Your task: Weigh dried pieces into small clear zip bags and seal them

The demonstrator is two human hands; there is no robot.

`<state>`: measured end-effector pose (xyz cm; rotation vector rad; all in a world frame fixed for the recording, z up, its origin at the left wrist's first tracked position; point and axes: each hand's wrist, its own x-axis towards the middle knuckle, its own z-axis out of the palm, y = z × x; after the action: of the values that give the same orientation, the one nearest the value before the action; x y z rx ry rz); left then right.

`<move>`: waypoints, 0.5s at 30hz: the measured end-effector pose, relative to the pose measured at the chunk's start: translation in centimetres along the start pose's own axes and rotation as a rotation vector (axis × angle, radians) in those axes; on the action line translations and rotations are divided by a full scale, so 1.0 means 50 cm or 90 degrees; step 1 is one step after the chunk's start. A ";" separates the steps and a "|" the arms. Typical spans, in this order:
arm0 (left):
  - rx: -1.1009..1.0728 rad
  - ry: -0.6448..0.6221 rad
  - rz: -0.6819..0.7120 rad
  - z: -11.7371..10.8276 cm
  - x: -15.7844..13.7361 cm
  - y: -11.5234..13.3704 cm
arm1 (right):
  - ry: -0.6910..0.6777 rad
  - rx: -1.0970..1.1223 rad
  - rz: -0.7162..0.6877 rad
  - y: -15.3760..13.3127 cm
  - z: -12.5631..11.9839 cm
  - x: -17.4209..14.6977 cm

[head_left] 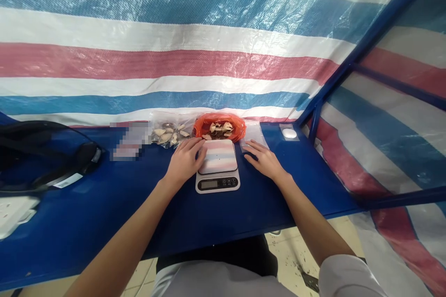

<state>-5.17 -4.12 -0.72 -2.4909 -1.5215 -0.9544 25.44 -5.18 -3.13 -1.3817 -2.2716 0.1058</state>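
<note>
A digital kitchen scale (pixel 219 160) with a shiny, reflective plate stands on the blue table, its display towards me. My left hand (pixel 186 160) rests at the scale's left edge, fingers stretched out and the thumb by the plate. To the right of the scale lies my right hand (pixel 263 160), fingers spread, its fingertips at a clear plastic bag (pixel 257 135). Behind the scale sits an open orange plastic bag (pixel 199 126) holding pale and dark dried pieces (pixel 223 129). A clear bag of similar dried pieces (pixel 169 134) lies beyond my left hand.
At the back right is a small packet with a white round item (pixel 289 133). A black strapped device (pixel 80 160) and a white power strip (pixel 16 213) occupy the left side. A striped sheet (pixel 174 65) hangs behind the blue table (pixel 223 222); blue frame bars (pixel 343 72) stand right.
</note>
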 end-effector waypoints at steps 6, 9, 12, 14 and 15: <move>-0.001 -0.026 0.008 -0.004 -0.056 -0.052 | -0.024 -0.017 0.024 -0.005 0.031 0.003; -0.008 -0.066 0.037 0.001 -0.076 -0.064 | -0.027 -0.030 0.008 -0.002 0.043 0.004; 0.014 -0.100 0.025 0.009 -0.088 -0.069 | -0.034 -0.036 -0.001 0.001 0.050 0.004; 0.043 -0.116 -0.002 0.014 -0.093 -0.070 | -0.038 -0.038 -0.001 0.003 0.052 0.003; 0.058 -0.125 -0.015 0.016 -0.095 -0.070 | -0.040 -0.040 0.000 0.003 0.053 0.002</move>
<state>-9.18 -5.77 -4.81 -2.5710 -1.6113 -0.6429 24.37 -4.58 -5.49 -1.4296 -2.3439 0.0802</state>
